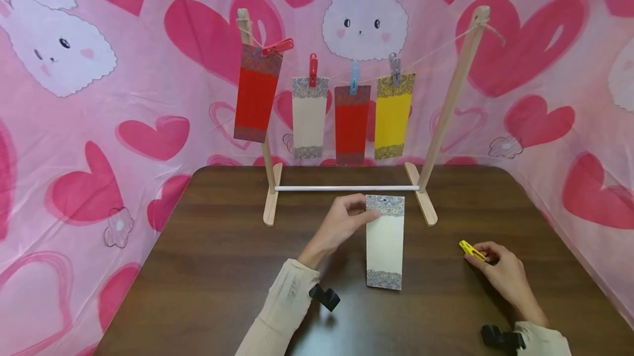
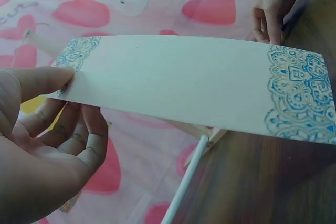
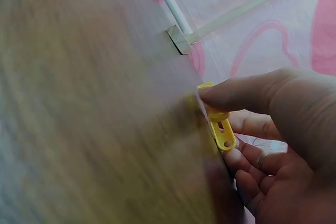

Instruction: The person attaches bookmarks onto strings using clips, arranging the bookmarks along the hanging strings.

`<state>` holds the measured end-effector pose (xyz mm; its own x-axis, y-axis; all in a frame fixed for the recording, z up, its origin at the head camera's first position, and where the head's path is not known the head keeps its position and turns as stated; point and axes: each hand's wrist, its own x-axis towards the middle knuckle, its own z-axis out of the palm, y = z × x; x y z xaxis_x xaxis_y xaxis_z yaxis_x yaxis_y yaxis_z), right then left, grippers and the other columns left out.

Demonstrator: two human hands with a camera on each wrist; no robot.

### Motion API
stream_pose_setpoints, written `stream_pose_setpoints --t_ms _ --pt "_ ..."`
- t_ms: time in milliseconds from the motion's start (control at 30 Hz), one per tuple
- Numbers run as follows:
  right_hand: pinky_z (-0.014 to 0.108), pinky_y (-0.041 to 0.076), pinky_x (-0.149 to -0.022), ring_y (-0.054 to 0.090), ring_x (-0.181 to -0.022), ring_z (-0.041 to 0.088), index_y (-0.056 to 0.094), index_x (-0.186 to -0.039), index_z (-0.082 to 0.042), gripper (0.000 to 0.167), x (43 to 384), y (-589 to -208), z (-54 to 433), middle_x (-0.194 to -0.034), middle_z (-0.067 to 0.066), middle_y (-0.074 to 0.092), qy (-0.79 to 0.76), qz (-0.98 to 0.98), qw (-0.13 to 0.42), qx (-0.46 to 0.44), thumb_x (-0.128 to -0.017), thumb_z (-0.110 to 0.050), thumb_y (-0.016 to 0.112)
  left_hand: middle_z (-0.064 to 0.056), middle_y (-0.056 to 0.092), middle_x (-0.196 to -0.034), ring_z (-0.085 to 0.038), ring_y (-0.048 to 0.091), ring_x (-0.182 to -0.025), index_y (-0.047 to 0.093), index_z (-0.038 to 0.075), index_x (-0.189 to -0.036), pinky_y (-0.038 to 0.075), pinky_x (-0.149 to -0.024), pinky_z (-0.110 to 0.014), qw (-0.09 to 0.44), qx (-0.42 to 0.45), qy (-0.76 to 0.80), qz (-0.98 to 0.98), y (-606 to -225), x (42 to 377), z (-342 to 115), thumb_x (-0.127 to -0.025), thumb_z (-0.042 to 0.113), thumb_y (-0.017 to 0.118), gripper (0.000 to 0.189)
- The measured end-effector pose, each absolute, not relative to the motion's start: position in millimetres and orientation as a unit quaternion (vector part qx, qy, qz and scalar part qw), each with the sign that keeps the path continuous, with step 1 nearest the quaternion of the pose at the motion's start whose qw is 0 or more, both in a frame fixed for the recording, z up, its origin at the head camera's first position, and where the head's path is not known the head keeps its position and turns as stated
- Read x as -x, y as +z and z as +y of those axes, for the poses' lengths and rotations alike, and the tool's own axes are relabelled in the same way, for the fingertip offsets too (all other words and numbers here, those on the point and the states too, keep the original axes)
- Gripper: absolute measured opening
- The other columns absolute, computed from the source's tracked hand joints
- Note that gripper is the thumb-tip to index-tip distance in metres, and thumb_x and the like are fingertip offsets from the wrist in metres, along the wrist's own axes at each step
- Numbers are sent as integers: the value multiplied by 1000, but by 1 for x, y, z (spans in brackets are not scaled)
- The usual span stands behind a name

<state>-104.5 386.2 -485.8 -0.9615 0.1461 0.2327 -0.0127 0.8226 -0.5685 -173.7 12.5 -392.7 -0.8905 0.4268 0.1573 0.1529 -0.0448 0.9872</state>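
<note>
My left hand [image 1: 344, 221] pinches a white card [image 1: 384, 243] by its upper left edge, thumb on the front and fingers behind. The card has blue lace-like bands at both ends and hangs upright above the table. In the left wrist view the same card [image 2: 184, 80] stretches across the picture from the thumb. Over the table's right side, my right hand [image 1: 505, 273] holds a yellow clothespin [image 1: 471, 250] between thumb and fingers. The right wrist view shows the yellow clothespin [image 3: 223, 129] close up, the thumb on its upper end.
A wooden stand [image 1: 455, 92] with a string and a white crossbar [image 1: 346, 187] stands at the table's back. From the string hang a red card [image 1: 256, 94], a white card [image 1: 309, 119], another red card [image 1: 352, 127] and a yellow card [image 1: 393, 119], each under a clothespin.
</note>
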Motion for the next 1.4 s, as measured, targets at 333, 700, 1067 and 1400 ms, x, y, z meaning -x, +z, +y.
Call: stream_pose_setpoints --t_ms 333,700,1067,1400 --pt "18 39 -55 49 -68 -9 68 -110 -9 26 105 -473 385 -83 3 67 315 -928 195 39 -91 -25 74 -8 69 -98 -16 61 -87 72 5 -105 54 -82 -27 49 -229 683 692 -383 169 15 -93 14 71 14" --pt "5 39 -57 47 -65 -16 68 -103 -2 33 110 -406 371 -75 -4 63 300 -905 302 -23 -75 -2 86 -12 68 -97 -14 60 -84 71 2 -106 54 -82 -26 -8 -278 657 700 -350 178 17 -94 9 68 14" --pt "6 41 -60 47 -67 -11 70 -102 0 40 106 -374 366 -79 11 65 255 -899 335 -120 -66 8 86 -5 69 -100 -16 63 -91 71 6 -107 54 -87 -28 -19 -285 630 722 -342 187 14 -95 15 68 16" --pt "4 39 -67 43 -73 -10 71 -104 0 37 109 -342 356 -83 10 67 209 -896 352 -173 -70 1 85 -3 71 -106 -18 65 -93 71 9 -112 55 -86 -28 -14 -287 605 743 -334 195 10 -95 17 69 19"
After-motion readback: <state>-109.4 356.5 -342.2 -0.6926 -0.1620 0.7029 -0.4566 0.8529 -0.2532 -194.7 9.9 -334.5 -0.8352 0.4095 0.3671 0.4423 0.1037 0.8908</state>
